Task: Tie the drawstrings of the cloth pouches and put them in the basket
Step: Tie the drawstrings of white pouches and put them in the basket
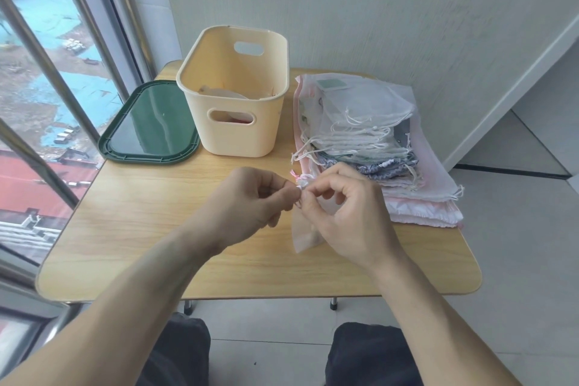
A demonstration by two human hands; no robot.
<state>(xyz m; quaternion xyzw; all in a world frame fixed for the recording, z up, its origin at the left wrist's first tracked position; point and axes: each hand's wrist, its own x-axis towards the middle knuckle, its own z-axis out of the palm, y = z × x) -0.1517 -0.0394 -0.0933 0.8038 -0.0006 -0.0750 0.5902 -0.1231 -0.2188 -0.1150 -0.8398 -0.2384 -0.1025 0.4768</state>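
One pouch (226, 93) in cream basket (235, 91)

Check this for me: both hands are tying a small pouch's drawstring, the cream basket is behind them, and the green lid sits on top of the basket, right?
Not quite. The head view shows the green lid lying on the table left of the basket, not on it. The rest holds.
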